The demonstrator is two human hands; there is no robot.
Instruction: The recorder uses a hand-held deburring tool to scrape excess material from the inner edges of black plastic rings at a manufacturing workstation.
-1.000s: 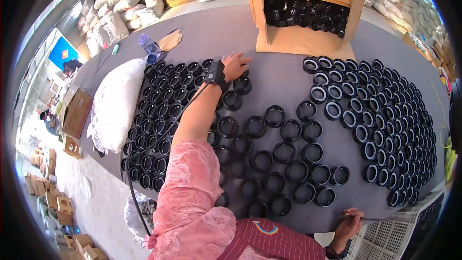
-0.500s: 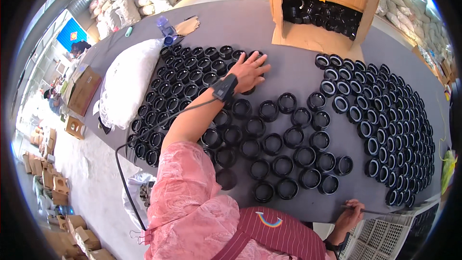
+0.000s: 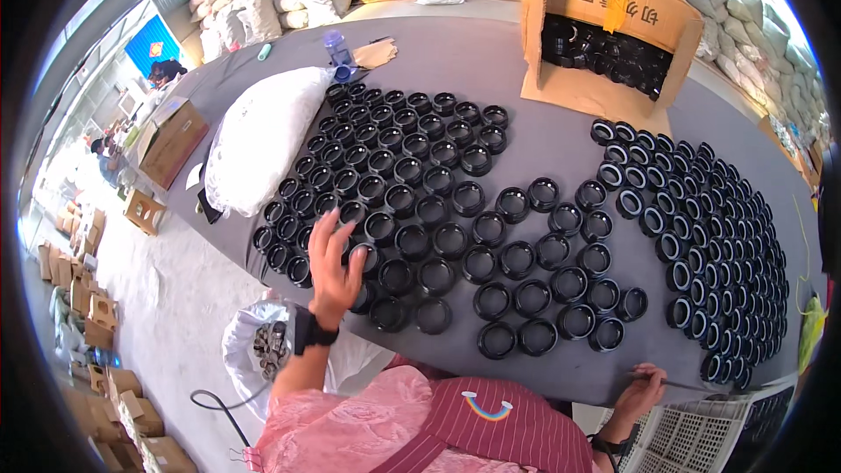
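- Head view, going by a clock face on the middle of the grey table (image 3: 536,156): black rings (image 3: 469,213) are spread loosely from about 6 round to 10 o'clock, hollow side up.
- Left hand (image 3: 333,273) is over at 8 o'clock, fingers spread wide, nothing visibly in it. Can't tell if the fingertips touch the rings under them or just hover.
- Right hand (image 3: 645,388) sits at 5 o'clock by the table edge, closed narrow around a thin dark stick (image 3: 676,383).
- More rings with pale inner rims (image 3: 729,271) are packed tight at 3 to 4 o'clock.
- Open carton (image 3: 533,24) at 1 o'clock has more black pieces inside; white bag (image 3: 267,136) lies near 10.
- My guess at the step: sorting or straightening the loose batch by hand.
- Next move, I'd say, calls for a light, flat touch from the left, so neighbouring rings don't get knocked, with the stick kept clear.
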